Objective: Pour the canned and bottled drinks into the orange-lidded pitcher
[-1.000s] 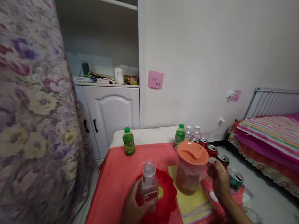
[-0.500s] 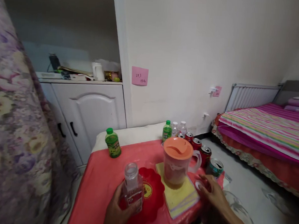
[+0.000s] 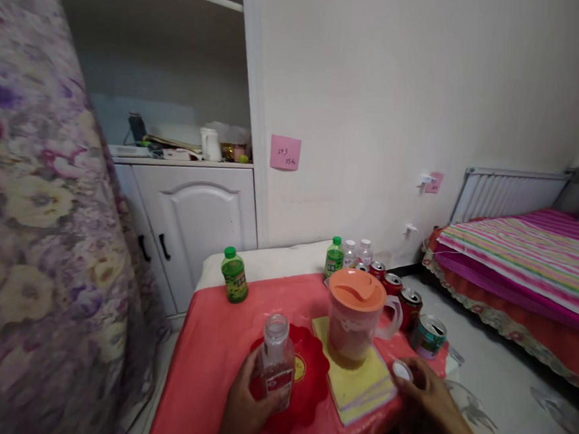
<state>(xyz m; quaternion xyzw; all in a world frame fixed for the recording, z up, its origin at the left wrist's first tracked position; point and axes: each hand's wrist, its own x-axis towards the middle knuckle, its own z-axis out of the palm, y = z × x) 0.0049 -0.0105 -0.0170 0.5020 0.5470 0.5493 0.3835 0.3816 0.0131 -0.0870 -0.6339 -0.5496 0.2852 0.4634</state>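
My left hand (image 3: pixel 251 399) is wrapped round a clear bottle (image 3: pixel 279 362) with a red label and an uncapped mouth. The bottle is held upright over a red scalloped tray (image 3: pixel 314 391). At the right edge of the table, my right hand (image 3: pixel 428 398) pinches a white bottle cap (image 3: pixel 402 370) between thumb and fingers. Between the hands stands a clear pitcher (image 3: pixel 353 330) with an orange lid (image 3: pixel 357 289), its handle facing right. Under the pitcher lies a folded yellow cloth (image 3: pixel 359 397).
A green bottle (image 3: pixel 234 278) stands at the table's back left. Another green bottle (image 3: pixel 334 258), white-capped clear bottles (image 3: pixel 365 252) and several cans (image 3: pixel 428 336) line the back right. Red cloth (image 3: pixel 200 356) covers the table. A bed (image 3: pixel 515 246) is to the right, a cabinet (image 3: pixel 204 224) behind left.
The camera view has turned slightly left, so everything sits further right. My right hand has turned a little, and the cap's white top shows more. My left hand keeps its hold on the bottle.
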